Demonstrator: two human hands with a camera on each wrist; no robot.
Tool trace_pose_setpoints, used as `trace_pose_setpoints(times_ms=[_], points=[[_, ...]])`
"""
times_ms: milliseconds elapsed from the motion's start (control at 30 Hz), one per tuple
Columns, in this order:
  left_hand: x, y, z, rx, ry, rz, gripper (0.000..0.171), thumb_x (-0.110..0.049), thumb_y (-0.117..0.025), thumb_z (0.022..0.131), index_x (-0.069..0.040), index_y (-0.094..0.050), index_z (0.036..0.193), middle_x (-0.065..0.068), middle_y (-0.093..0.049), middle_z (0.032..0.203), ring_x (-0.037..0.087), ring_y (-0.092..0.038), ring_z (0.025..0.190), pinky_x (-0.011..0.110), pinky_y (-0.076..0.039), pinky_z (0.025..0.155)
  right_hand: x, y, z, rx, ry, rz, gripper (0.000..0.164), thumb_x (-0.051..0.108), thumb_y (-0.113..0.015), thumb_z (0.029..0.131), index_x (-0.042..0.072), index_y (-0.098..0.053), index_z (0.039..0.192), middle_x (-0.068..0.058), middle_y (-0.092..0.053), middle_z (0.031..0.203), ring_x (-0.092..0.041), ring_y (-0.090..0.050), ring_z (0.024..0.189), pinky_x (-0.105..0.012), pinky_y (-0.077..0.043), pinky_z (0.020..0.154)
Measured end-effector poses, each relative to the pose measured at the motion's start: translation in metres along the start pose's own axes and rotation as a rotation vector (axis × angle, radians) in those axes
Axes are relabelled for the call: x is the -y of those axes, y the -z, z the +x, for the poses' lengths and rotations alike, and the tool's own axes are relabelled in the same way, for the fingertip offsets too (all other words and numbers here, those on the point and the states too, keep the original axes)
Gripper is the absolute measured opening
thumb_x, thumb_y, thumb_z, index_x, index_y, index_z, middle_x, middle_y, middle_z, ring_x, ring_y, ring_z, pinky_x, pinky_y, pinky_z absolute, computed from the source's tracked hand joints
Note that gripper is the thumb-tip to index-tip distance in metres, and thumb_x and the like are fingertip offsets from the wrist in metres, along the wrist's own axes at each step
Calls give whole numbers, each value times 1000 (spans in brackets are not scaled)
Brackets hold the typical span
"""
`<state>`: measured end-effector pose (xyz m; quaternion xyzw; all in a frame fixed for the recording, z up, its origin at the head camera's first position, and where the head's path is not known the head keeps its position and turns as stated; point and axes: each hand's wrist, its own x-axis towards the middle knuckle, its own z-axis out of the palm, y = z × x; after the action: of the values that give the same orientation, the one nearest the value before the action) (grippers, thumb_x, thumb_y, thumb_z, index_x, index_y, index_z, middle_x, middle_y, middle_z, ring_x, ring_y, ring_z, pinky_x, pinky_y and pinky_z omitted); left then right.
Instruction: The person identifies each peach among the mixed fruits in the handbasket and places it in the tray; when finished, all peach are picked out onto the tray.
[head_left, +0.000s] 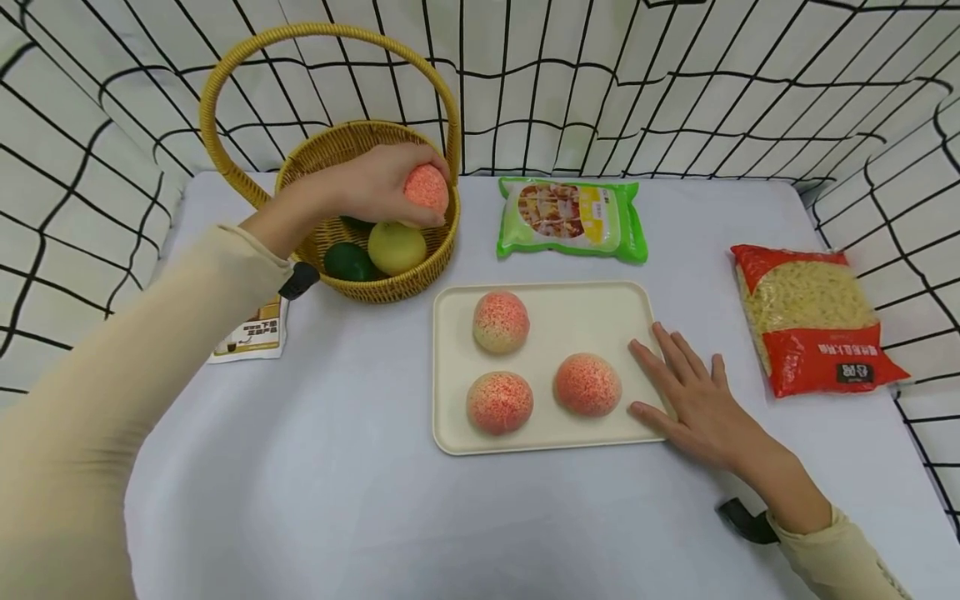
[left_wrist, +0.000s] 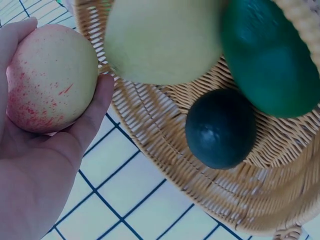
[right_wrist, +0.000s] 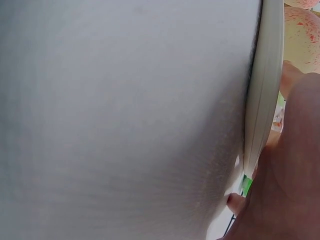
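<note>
My left hand (head_left: pixel 386 183) grips a pink-speckled peach (head_left: pixel 426 193) over the right part of a yellow wicker basket (head_left: pixel 405 287). Fingers and thumb curl round the fruit, whose pale side shows in the left wrist view (left_wrist: pixel 57 75). Inside the basket lie a yellow-green round fruit (head_left: pixel 396 248) and a dark green one (head_left: pixel 349 262); the left wrist view also shows a smaller dark round fruit (left_wrist: pixel 220 129). My right hand (head_left: pixel 701 404) rests with spread fingers on the right edge of a cream tray (head_left: pixel 547 437). Three peaches sit on it: upper left (head_left: pixel 501 322), lower left (head_left: pixel 500 402) and right (head_left: pixel 588 384).
A green food packet (head_left: pixel 572 218) lies behind the tray. To the right is a red bag of pasta (head_left: pixel 817 321). A white-and-brown packet (head_left: pixel 253 333) lies partly under the left forearm. Black wire mesh (head_left: pixel 555 125) borders the white table, and the basket's tall handle (head_left: pixel 330 30) arches up.
</note>
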<state>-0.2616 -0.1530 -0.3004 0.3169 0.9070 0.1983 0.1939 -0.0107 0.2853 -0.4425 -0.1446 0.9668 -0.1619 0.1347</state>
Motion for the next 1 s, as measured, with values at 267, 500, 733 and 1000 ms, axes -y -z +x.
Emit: trace_pose_setpoints(times_ms=[267, 500, 733, 1000], points=[[-13, -6, 0, 0, -11, -18, 61, -34, -76, 95, -10, -52, 145, 13, -57, 142, 28, -56, 121, 45, -52, 101, -1, -3, -1, 2, -3, -3, 86, 55, -61, 101, 33, -18, 172, -9, 0, 182, -46, -7, 165, -90, -5, 117], [-22, -10, 1, -1, -55, -39, 59, -32, -77, 94, -11, -53, 143, 12, -59, 137, 27, -57, 118, 43, -52, 99, -2, -2, -1, -1, -3, -1, 86, 55, -61, 101, 33, -18, 172, -8, 1, 182, -45, -7, 166, -89, -5, 117], [-35, -13, 1, -16, -93, -67, 57, -29, -77, 94, -9, -54, 142, 12, -60, 136, 27, -59, 116, 42, -53, 97, -2, -2, 0, 0, -3, 2, 86, 56, -61, 100, 33, -18, 172, -7, 1, 182, -45, -7, 166, -89, -4, 117], [-45, -20, 5, -12, -126, -90, 55, -27, -76, 95, -9, -54, 142, 11, -60, 137, 25, -59, 115, 40, -55, 95, -2, -2, -1, 0, 0, 3, 87, 56, -61, 101, 33, -17, 172, -7, 1, 182, -45, -7, 166, -89, -4, 117]])
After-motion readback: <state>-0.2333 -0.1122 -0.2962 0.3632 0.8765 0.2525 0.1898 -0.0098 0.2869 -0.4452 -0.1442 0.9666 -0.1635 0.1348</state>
